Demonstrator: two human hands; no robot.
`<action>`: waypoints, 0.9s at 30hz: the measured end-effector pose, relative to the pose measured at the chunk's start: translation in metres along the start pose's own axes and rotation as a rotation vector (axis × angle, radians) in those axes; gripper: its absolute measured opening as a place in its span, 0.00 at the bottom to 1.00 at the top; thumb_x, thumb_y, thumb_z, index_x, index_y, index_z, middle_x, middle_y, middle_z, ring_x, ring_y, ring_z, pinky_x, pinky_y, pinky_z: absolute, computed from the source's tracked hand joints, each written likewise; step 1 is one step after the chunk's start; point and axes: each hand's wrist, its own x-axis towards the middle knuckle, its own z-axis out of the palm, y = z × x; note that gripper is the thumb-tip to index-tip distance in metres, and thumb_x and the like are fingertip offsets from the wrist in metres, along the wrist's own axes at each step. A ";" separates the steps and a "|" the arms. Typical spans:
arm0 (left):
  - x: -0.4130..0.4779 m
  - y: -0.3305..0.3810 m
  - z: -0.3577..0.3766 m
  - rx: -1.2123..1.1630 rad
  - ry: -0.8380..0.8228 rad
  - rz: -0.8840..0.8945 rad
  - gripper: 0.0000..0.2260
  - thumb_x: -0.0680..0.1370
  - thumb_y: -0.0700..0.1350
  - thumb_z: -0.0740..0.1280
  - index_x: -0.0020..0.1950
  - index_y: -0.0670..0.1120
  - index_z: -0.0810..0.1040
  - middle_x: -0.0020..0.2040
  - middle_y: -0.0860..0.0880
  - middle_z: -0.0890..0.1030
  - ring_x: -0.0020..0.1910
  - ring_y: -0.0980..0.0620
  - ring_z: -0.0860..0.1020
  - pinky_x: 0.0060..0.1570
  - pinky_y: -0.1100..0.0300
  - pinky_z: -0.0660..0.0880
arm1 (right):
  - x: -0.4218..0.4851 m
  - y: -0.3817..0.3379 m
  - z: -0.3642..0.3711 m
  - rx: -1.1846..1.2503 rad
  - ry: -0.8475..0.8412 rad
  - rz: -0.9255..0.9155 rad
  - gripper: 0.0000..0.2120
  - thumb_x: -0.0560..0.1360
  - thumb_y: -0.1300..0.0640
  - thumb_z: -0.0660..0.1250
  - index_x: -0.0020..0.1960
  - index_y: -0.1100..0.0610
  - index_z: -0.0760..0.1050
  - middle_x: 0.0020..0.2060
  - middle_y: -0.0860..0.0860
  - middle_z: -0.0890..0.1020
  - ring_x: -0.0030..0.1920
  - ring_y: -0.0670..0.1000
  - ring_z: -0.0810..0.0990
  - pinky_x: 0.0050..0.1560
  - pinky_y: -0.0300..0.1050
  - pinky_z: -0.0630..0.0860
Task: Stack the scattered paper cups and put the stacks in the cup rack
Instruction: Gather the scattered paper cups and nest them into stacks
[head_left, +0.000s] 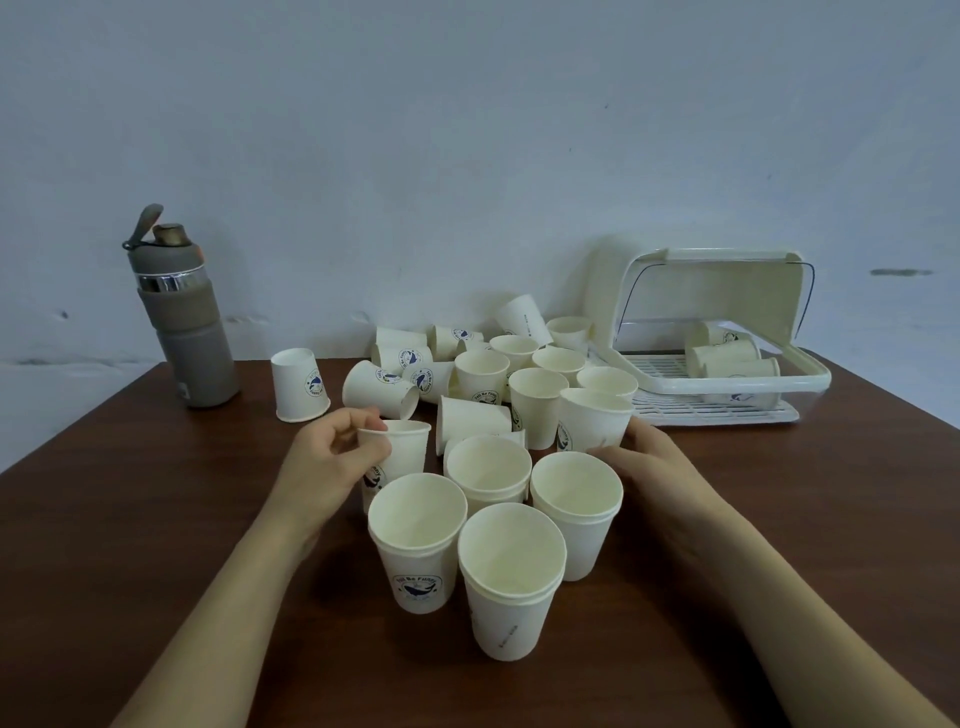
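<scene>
Left hand (332, 462) curled round one upright paper cup (402, 447), behind four short stacks (511, 587). Right hand (649, 462) against a second cup (592, 421) — grip not discernible. Cup rack (675, 388) far right, lid (769, 306) up, cups (727, 358) lying inside.

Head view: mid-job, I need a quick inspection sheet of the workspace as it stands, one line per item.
Surface: brown table, dark wood finish.
Job's things: four short cup stacks upright nearest the person; loose cups behind them, some upright, some on their sides, one upturned; cup rack at far right, lid raised, racked cups lying inside.
Clutter: grey bottle standing at far left.
Hands: left hand pinches the rim of a single cup; right hand is against an upright cup, grip hidden.
Cables: nothing seen.
Surroundings: pale wall behind the table.
</scene>
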 end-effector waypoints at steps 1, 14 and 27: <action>0.000 -0.001 -0.001 0.003 -0.011 0.000 0.06 0.71 0.35 0.73 0.44 0.45 0.81 0.62 0.46 0.80 0.53 0.60 0.80 0.56 0.60 0.74 | 0.000 0.000 0.000 -0.018 -0.013 0.000 0.20 0.72 0.61 0.72 0.63 0.54 0.79 0.57 0.56 0.86 0.59 0.59 0.84 0.66 0.66 0.74; 0.001 -0.003 0.002 0.010 -0.021 -0.044 0.11 0.72 0.53 0.68 0.45 0.49 0.87 0.52 0.51 0.87 0.57 0.46 0.82 0.64 0.43 0.74 | -0.004 -0.006 0.004 -0.115 -0.046 -0.053 0.18 0.76 0.57 0.73 0.66 0.50 0.78 0.58 0.47 0.86 0.61 0.50 0.83 0.62 0.51 0.78; -0.002 0.002 0.006 0.090 -0.065 0.008 0.13 0.78 0.54 0.65 0.48 0.49 0.86 0.52 0.54 0.86 0.60 0.52 0.79 0.65 0.51 0.71 | -0.005 -0.005 0.007 0.032 0.034 0.017 0.24 0.83 0.40 0.55 0.62 0.53 0.82 0.51 0.49 0.87 0.45 0.43 0.84 0.50 0.44 0.73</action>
